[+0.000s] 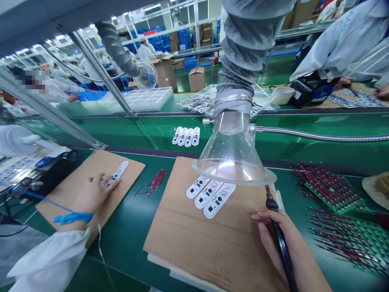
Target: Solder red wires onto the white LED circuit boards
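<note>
My left hand [95, 190], with a blue strap at its wrist, is over the left cardboard sheet. Its thumb and fingers close around the lower end of a narrow white circuit board [119, 172]. In my right hand [281, 233] is a soldering iron [278, 235], its tip pointing up beside the fume hood's rim. On the middle cardboard [194, 239] lie three white circuit boards [209, 195] with black parts and thin red wires, their upper ends partly behind the clear hood. A loose bundle of short red wires [157, 181] lies between the cardboard sheets.
The clear fume hood [234, 158] hangs low over the middle cardboard. Several white boards [186, 136] lie on the green ledge. Green panels with red wires [337, 194] are at right. A fan [21, 140] stands at left; a co-worker's sleeve [337, 44] shows across the bench.
</note>
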`<state>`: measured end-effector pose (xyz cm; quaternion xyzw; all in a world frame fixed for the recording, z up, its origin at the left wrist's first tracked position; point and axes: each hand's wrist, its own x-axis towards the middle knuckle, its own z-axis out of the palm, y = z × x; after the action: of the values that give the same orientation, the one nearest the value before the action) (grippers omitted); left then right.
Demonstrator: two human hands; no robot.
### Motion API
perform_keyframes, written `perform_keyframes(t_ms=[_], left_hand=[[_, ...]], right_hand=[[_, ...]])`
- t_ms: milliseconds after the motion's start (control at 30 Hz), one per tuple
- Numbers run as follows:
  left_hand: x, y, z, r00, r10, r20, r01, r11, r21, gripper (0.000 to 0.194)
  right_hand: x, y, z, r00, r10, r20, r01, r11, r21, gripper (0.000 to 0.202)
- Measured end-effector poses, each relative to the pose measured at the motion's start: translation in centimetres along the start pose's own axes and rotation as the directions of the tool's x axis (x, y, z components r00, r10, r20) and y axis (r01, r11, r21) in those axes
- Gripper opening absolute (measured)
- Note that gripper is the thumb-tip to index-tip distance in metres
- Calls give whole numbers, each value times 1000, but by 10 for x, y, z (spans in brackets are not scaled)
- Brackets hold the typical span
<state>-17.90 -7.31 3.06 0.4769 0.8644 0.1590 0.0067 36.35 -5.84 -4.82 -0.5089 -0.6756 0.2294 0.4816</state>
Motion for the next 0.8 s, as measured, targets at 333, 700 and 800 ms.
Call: perform_keyframes(t_ms=[333,700,800], left_hand=[[4,65,24,981,112,159,-109,994,-31,41],[-91,192,68,705,598,381,-499,800,-333,27],[-99,188,66,667,625,406,-511,780,-361,24]], right_hand=[[3,-38,-9,981,-17,192,25,999,-41,27],[-6,-28,-4,957,-28,288,30,1000,0,27],[2,-25,-1,924,42,381,-48,999,6,28]])
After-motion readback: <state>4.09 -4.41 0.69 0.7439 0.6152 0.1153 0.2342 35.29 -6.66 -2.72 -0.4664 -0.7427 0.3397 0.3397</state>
